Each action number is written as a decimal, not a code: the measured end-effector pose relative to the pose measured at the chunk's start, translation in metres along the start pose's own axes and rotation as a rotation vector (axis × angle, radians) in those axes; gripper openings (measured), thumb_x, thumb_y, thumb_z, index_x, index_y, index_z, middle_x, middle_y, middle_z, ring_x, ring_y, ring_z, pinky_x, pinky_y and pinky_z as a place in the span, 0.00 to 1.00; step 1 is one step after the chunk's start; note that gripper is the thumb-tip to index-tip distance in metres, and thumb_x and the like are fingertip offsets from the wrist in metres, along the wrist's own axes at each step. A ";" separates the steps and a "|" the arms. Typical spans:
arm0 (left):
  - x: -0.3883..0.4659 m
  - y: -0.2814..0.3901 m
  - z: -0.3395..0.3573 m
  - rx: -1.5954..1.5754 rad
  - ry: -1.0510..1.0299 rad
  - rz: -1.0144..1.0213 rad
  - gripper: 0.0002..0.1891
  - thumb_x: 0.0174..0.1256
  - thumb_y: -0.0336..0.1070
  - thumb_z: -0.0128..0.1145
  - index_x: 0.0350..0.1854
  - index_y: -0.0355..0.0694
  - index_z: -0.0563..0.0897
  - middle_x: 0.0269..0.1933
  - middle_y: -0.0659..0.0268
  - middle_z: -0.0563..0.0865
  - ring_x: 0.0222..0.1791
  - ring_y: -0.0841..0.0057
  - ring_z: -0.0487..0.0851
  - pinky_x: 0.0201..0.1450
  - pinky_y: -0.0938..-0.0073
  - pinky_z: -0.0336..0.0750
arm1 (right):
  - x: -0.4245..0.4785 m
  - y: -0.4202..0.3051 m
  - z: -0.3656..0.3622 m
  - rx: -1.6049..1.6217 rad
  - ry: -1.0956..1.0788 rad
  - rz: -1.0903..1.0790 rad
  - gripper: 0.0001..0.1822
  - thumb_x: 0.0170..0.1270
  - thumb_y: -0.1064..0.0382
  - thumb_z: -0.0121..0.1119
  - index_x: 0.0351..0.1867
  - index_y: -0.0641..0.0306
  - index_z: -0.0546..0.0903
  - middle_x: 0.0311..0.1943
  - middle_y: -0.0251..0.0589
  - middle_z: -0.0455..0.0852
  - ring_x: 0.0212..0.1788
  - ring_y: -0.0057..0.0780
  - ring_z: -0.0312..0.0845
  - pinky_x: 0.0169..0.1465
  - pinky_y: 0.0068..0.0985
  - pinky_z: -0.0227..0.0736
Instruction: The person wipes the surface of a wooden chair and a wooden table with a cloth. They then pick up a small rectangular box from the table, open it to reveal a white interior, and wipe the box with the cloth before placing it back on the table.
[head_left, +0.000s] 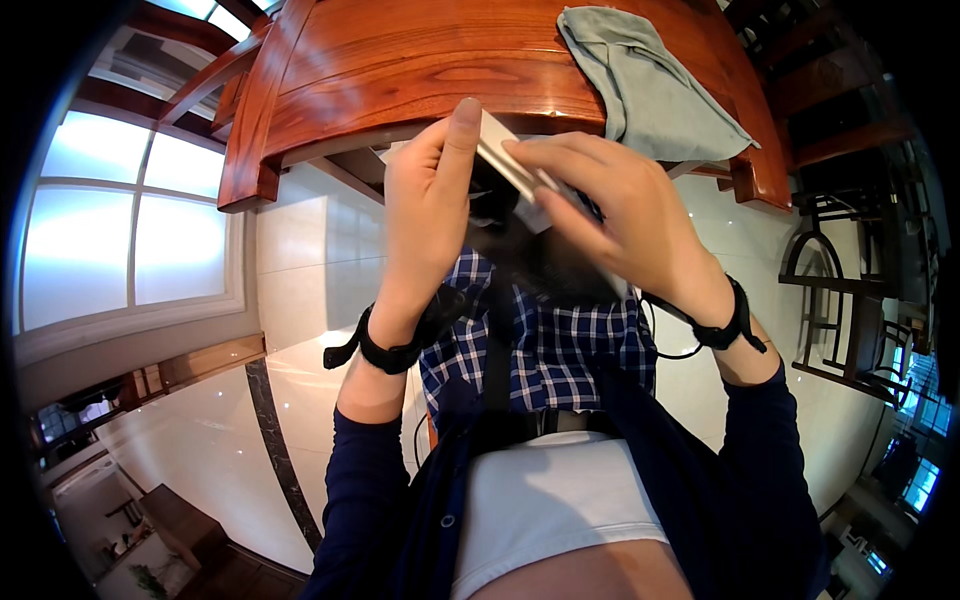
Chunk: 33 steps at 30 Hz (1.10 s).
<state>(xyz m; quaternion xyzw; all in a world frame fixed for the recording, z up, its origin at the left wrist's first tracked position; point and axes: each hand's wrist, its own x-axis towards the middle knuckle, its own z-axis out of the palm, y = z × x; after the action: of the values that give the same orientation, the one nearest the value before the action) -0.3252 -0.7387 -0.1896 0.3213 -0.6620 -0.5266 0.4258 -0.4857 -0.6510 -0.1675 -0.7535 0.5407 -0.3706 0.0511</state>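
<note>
My left hand (427, 202) grips a thin white flat object (504, 154), its thumb lying along the upper end. My right hand (626, 206) has its fingertips on the same object's lower edge, from the other side. What the object is cannot be told, as it is seen nearly edge-on. Below it, between my hands and over my lap, a black glossy item (559, 266) shows, blurred and partly covered by the right hand. A small pale piece (534, 216) is visible against the black. Both hands are just in front of the wooden table's near edge.
A reddish wooden table (420, 67) stands ahead. A grey-green cloth (645, 82) lies on its right side, hanging over the near edge. A dark wooden chair (832, 281) is at the right, a frosted window (127, 217) at the left. A black cable (667, 352) hangs by my right wrist.
</note>
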 end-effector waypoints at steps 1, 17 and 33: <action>-0.001 0.001 0.001 -0.011 0.005 0.004 0.27 0.78 0.53 0.47 0.26 0.34 0.79 0.19 0.78 0.69 0.21 0.92 0.63 0.22 0.83 0.56 | -0.001 0.005 0.002 0.011 0.024 -0.002 0.15 0.62 0.66 0.59 0.51 0.61 0.82 0.37 0.44 0.85 0.37 0.41 0.84 0.40 0.31 0.79; -0.010 0.000 -0.005 -0.167 0.065 -0.011 0.12 0.68 0.38 0.63 0.31 0.33 0.83 0.27 0.76 0.79 0.27 0.93 0.71 0.30 0.89 0.63 | 0.000 0.001 -0.017 0.264 -0.260 0.157 0.19 0.70 0.56 0.56 0.60 0.55 0.80 0.52 0.42 0.77 0.44 0.37 0.81 0.47 0.29 0.76; -0.014 -0.006 -0.007 -0.254 0.175 0.032 0.14 0.67 0.42 0.66 0.30 0.37 0.78 0.26 0.78 0.75 0.28 0.93 0.67 0.32 0.89 0.60 | -0.001 0.005 -0.016 0.364 -0.224 0.122 0.27 0.68 0.52 0.58 0.67 0.54 0.74 0.59 0.45 0.73 0.55 0.39 0.76 0.54 0.29 0.74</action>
<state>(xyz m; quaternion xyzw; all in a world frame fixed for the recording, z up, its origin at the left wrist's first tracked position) -0.3133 -0.7306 -0.1975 0.2991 -0.5553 -0.5693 0.5274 -0.4999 -0.6471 -0.1591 -0.7340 0.5004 -0.3725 0.2684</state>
